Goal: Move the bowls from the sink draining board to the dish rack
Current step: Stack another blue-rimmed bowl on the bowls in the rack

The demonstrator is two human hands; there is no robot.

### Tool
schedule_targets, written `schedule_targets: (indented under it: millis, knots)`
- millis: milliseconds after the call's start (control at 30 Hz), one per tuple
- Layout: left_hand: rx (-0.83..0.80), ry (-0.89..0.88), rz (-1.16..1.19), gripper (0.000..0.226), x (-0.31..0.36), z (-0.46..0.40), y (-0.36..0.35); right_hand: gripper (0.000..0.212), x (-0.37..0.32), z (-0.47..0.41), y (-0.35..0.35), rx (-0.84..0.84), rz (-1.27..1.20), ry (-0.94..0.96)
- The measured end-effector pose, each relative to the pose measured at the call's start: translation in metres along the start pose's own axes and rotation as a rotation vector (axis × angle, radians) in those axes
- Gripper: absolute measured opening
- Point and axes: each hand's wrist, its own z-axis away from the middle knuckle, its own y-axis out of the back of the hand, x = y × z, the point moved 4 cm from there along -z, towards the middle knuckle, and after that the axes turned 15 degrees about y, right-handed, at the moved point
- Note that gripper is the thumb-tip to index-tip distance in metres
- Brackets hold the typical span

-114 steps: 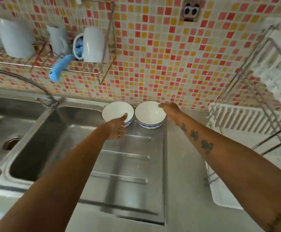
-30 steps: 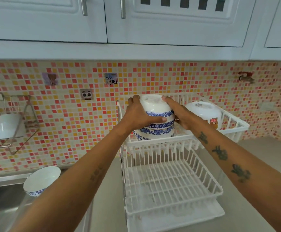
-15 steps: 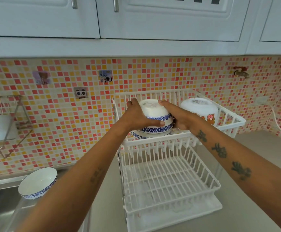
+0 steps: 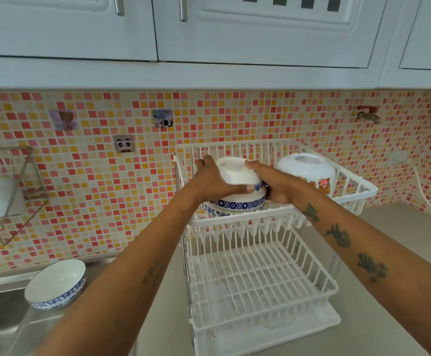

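My left hand [image 4: 209,182] and right hand [image 4: 277,187] both clasp an upturned blue-patterned bowl [image 4: 237,185], fingers curled around its sides, over another bowl [image 4: 213,210] in the top tier of the white dish rack [image 4: 260,273]. 1 more bowl [image 4: 55,283] sits upright on the steel draining board [image 4: 1,309], well apart at lower left.

Three blue-patterned bowls [image 4: 237,191] (two stacked upside down), one cartoon-printed bowl [image 4: 308,173], one dish rack [image 4: 260,278], two hands [image 4: 210,179].
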Motion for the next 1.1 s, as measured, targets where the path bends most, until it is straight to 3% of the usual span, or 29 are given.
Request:
schedule_targets:
  millis: [200, 367, 900, 1000, 1100]
  knots:
    - [-0.061, 0.166, 0.311, 0.083, -0.006, -0.011, 0.007, 0.036, 0.002, -0.001, 0.0, 0.011, 0.009, 0.014]
    - [-0.103, 0.211, 0.281, 0.055, -0.009, -0.017, 0.005, 0.034, 0.002, -0.001, 0.001, 0.028, 0.051, 0.012]
    - [-0.123, 0.208, 0.288, 0.057, -0.007, -0.014, 0.005, 0.044, -0.002, 0.002, 0.002, 0.08, 0.155, 0.029]
    - [-0.147, 0.201, 0.315, 0.069, -0.005, -0.012, 0.019, 0.06, -0.018, 0.004, 0.005, 0.208, 0.376, 0.123]
    - [-0.116, 0.12, 0.421, 0.054, -0.009, -0.007, 0.051, 0.065, -0.05, 0.011, -0.008, 0.36, 0.646, 0.341]
